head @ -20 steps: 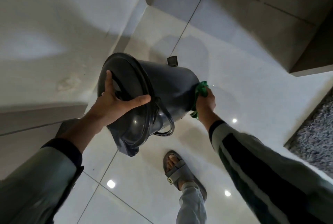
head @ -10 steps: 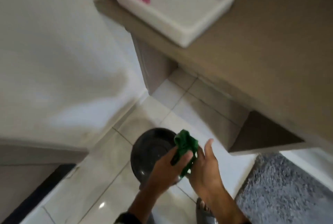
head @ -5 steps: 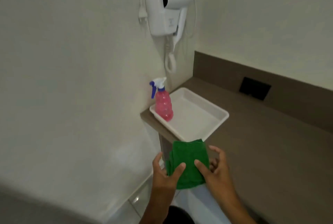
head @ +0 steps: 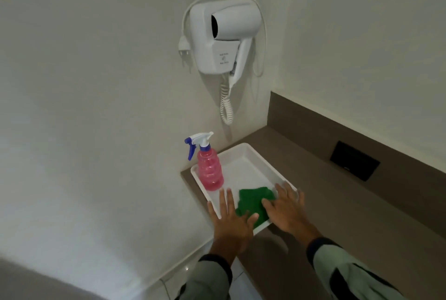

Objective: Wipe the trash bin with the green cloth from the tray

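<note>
The green cloth (head: 253,204) now lies folded inside the white tray (head: 243,155), at the tray's near corner, close to the front edge of the brown counter (head: 337,203). Half a second ago both hands held this cloth in the air in front of the tray; two seconds ago it was pressed on the side of the trash bin down on the floor. So the cloth has come back to its place.

The left hand (head: 229,220) is flat and wide, with spread fingers, over the tray's near-left rim and touching the left border of the cloth. The right hand (head: 287,210) is also wide and flat, resting at the cloth's right border and over the tray's near-right rim. Neither hand grips anything.

The pink spray bottle (head: 210,171) stands upright in the tray's left corner, apart from the cloth. The trash bin is not in view now.

I judge that the wiping is finished and the task is almost complete; the hands only need to lift away.
</note>
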